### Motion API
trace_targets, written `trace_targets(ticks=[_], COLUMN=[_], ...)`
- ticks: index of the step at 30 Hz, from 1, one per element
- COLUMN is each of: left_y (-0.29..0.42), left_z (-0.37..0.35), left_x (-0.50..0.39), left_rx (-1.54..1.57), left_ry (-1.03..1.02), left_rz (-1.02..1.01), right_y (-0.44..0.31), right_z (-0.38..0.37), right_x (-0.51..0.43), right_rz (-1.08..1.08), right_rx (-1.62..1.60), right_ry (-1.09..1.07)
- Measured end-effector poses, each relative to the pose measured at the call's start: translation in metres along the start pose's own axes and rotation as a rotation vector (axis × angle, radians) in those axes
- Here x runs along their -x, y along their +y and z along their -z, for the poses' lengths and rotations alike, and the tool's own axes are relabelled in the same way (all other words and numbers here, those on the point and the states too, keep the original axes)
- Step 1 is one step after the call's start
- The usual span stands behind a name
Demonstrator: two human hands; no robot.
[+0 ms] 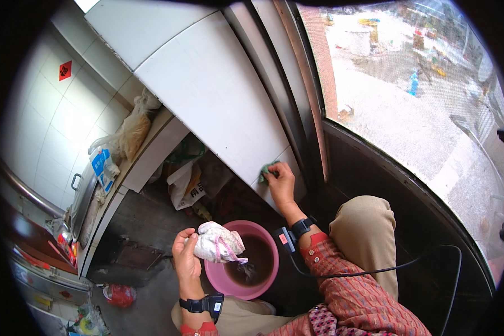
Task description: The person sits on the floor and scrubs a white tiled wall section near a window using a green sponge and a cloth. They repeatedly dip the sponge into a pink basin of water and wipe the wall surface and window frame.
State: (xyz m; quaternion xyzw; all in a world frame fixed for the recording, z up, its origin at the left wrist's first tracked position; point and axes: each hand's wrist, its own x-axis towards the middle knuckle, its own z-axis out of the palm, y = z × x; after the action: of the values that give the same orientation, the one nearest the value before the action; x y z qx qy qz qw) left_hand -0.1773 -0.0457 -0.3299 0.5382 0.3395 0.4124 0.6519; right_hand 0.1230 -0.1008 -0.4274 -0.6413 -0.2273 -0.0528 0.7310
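Observation:
In my left hand [186, 255] is a bunched white cloth bag [218, 243] with pink-striped drawstrings or ties, held over a pink plastic basin [273, 273]. Dark, murky water [258, 256] fills part of the basin, and something greyish shows in it. My right hand [282, 185] presses a small green scrubbing pad or cloth [268, 171] against the lower part of a white tiled wall [218, 92], close to its corner edge. Both wrists wear black straps with small devices.
A black cable [361, 273] runs from my right wrist device. Plastic bags [187, 185] are stuffed under the counter [159, 134]. A metal-framed screen door [403, 180] stands at right, my bent knee [363, 222] beside it. A red bag [119, 295] lies on the floor at left.

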Motion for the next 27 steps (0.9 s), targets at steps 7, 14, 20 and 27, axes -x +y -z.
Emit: trace_targets(ticks=[7, 14, 20, 27], left_y=[0.000, -0.002, -0.004, -0.001], left_z=[0.000, 0.002, 0.005, 0.000], left_x=[0.000, -0.002, -0.002, -0.002], left_rx=[0.021, 0.025, 0.030, 0.027], left_ry=[0.007, -0.001, -0.010, -0.004], left_rz=[-0.007, 0.007, -0.001, 0.011], right_y=[0.003, 0.004, 0.008, -0.006], right_z=[0.005, 0.000, -0.001, -0.012], right_x=[0.000, 0.004, 0.000, 0.007], right_rz=[-0.052, -0.234, 0.022, -0.184], right_rx=[0.064, 0.187, -0.024, 0.027], right_ry=[-0.110, 0.012, -0.044, 0.045])
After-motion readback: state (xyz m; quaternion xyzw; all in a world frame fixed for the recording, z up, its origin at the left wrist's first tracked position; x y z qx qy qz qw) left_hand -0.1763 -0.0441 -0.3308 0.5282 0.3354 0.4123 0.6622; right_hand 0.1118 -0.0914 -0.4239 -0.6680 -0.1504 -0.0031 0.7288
